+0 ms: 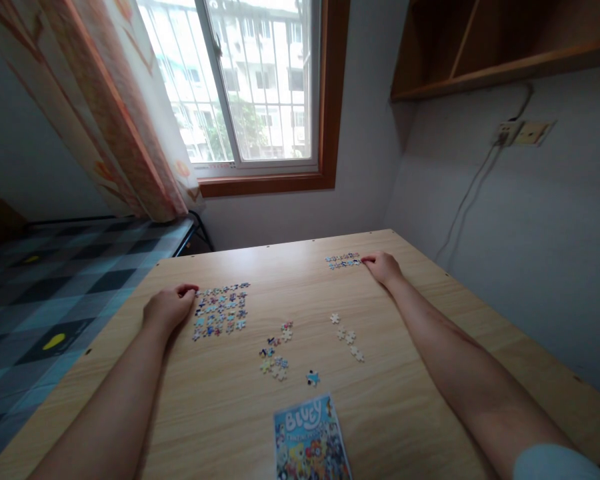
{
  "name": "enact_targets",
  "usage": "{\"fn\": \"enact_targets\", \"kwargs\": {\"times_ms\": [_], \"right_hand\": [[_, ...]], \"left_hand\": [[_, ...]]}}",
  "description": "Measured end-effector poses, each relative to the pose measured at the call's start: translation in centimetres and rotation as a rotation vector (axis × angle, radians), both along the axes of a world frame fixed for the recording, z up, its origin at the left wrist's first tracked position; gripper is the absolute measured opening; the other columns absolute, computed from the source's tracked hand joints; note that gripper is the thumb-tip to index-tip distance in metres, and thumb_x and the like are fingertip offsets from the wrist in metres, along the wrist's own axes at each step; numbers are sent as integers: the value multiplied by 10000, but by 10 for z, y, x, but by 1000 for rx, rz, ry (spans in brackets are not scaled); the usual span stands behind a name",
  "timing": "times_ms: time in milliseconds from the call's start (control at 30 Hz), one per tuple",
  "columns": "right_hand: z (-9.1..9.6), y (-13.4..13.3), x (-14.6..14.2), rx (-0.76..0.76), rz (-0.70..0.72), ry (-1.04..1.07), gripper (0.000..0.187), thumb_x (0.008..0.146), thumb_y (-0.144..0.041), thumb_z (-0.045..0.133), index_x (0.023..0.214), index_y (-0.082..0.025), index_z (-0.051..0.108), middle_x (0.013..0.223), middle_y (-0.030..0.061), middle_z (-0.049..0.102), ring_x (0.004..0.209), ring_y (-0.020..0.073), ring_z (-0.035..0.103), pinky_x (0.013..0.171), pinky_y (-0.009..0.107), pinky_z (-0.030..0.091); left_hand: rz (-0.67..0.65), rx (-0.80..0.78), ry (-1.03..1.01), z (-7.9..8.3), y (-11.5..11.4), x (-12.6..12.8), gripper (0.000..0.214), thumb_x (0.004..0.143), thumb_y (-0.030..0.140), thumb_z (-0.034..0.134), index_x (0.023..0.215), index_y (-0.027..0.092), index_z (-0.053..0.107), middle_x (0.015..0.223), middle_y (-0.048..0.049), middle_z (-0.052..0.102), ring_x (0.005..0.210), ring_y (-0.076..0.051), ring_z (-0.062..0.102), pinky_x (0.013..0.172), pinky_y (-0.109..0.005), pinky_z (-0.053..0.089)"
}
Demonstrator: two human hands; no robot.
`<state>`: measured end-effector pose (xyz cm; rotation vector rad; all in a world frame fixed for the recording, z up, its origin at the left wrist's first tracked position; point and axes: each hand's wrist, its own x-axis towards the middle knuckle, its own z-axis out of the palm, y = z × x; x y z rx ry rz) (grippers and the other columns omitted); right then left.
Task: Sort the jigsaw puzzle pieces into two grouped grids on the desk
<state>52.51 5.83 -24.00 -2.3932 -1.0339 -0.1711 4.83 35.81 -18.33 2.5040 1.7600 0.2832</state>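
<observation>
At the far left corner of a block of jigsaw puzzle pieces (221, 310), my left hand (169, 310) rests on the table with its fingers drawn together, the tips on a piece at the block's edge. Several rows of small colourful pieces make up that block. Farther off, my right hand (384, 268) pinches at the right end of two short rows of puzzle pieces (343, 261). Its fingertips largely cover the end piece. Between the arms lie a loose cluster of mixed pieces (280, 363), several pale pieces turned face down (350, 337), and a single blue piece (313, 378).
A blue picture box or card marked "Bluey" (311, 440) lies at the near edge of the wooden table (220, 413). To the left stands a bed with a checked cover (80, 280). A window, curtain (105, 100), shelf (505, 80) and wall socket (533, 133) are beyond.
</observation>
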Motion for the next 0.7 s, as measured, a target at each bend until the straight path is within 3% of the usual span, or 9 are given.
{"fn": "enact_targets", "kwargs": {"times_ms": [267,433,500,600,700], "right_hand": [[4,-3,-9,93,-2,-7,238,883,-272,629,1017,-244,824,1077,59,773,990,203,699,873,256,513],[25,0,-27,201,53,-18,303,929,-260,552,1085,-186,802,1133,103,745,975,198,675,887,285,507],[40,7,-42,211,155,-7,302,932,-242,557,1102,-168,795,1123,108,745,915,176,665,857,278,503],[64,19,-80,158,390,48,224,898,-254,647,1048,-224,811,947,40,771,727,114,626,714,225,482],[79,25,-132,2,868,132,195,905,-262,664,1020,-235,818,880,29,756,679,87,590,664,207,439]], "left_hand": [[9,37,-18,-5,6,-1,429,869,425,487,1128,252,782,1038,-100,771,911,-300,683,729,-347,502],[-1,37,-51,-11,12,-2,442,845,435,491,1118,255,787,1036,-97,774,912,-319,686,721,-366,511],[2,39,-59,-12,13,-2,441,840,437,493,1111,254,789,1045,-100,773,923,-321,685,719,-366,509],[5,34,-68,-12,12,-3,445,841,437,490,1116,253,787,1063,-99,772,939,-319,685,719,-363,504],[0,29,-72,-12,11,-3,451,846,439,484,1124,248,784,1064,-96,774,956,-314,687,719,-353,500]]}}
